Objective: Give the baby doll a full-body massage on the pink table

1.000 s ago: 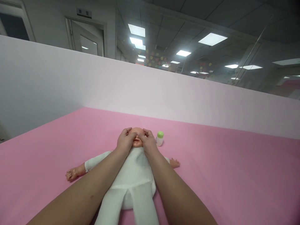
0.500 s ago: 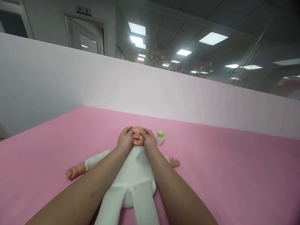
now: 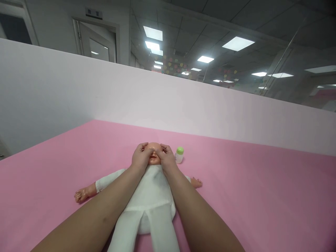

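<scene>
A baby doll (image 3: 151, 189) in a white cloth suit lies on its back on the pink surface (image 3: 249, 189), its head toward the far wall. My left hand (image 3: 141, 157) cups one side of the doll's head, and my right hand (image 3: 167, 156) cups the other. Both thumbs lie across the face beside the nose and cover the eyes; the mouth and the forehead show. My other fingers curl along the sides of the head, partly hidden. Just right of my right hand stands a small clear bottle (image 3: 179, 155) with a green cap.
A white partition (image 3: 183, 105) runs along the back of the pink surface. The doll's arms stretch out to both sides, one hand (image 3: 85, 193) at left and the other (image 3: 196, 182) at right. Behind the partition are a door (image 3: 98, 43) and ceiling lights.
Both thumbs have moved inward from the sides of the doll's face to beside its nose, covering the eyes. The palms still hold the head; the bottle stays in place.
</scene>
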A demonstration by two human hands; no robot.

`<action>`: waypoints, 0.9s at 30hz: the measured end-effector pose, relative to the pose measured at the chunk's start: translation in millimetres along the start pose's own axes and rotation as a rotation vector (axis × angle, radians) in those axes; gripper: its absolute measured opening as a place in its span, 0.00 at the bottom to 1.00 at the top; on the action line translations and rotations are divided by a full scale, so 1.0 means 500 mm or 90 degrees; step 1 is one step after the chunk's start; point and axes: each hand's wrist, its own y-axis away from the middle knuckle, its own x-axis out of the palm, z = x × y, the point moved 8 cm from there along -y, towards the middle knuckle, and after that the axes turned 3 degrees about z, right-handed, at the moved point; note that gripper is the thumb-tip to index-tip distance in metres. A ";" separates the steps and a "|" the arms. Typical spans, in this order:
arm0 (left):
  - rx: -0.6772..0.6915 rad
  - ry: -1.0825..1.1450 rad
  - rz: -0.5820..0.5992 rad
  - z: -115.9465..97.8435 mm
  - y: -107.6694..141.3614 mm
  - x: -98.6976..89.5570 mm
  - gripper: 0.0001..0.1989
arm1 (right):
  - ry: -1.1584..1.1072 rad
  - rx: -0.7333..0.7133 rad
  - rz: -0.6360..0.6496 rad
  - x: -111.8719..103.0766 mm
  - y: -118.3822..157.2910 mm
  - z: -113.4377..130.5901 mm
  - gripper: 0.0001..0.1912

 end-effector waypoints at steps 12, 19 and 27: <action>0.012 -0.064 -0.005 0.004 -0.011 0.002 0.23 | 0.004 -0.040 -0.049 -0.012 -0.022 -0.018 0.23; 0.009 -0.021 -0.007 0.016 -0.023 -0.003 0.19 | -0.086 -0.003 -0.015 -0.008 -0.030 -0.033 0.24; 0.012 0.002 -0.021 0.009 -0.017 -0.005 0.20 | -0.131 0.021 0.022 -0.003 -0.022 -0.031 0.27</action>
